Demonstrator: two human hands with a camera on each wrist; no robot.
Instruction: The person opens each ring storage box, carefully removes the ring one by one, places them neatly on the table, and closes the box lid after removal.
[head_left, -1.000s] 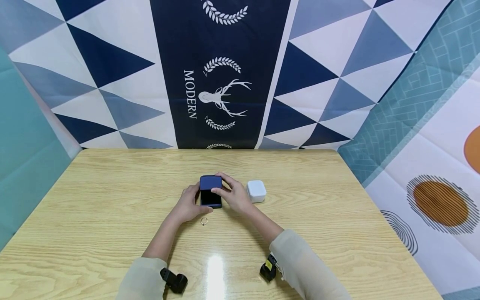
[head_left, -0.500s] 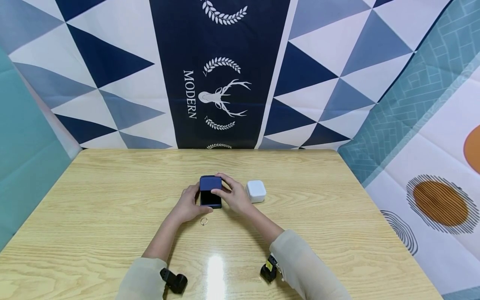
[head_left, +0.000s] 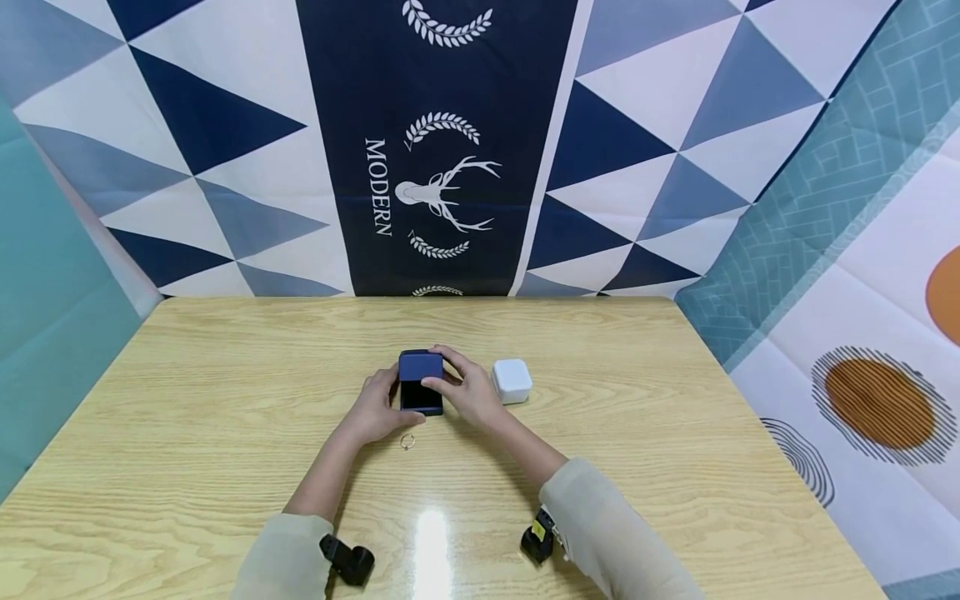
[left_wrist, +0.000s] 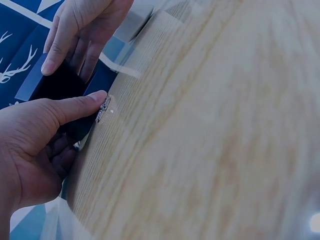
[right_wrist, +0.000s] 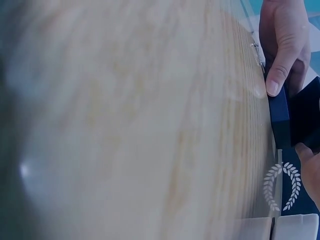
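Note:
In the middle of the table (head_left: 247,433), a dark blue ring box (head_left: 422,367) stands with its lid raised and its black inside showing. My left hand (head_left: 375,411) grips the base from the left, thumb along the front edge, as the left wrist view also shows. From the right, my right hand (head_left: 471,389) holds the raised lid, its thumb in front and fingers behind. A thin ring (head_left: 407,442) with small sparkling stones lies on the wood just before the box, close to my left thumb.
A small white rounded box (head_left: 512,381) stands right of the ring box, close to my right hand. Behind the table's back edge hangs a patterned cloth (head_left: 442,192). Each sleeve has a black wrist camera (head_left: 351,562) near it.

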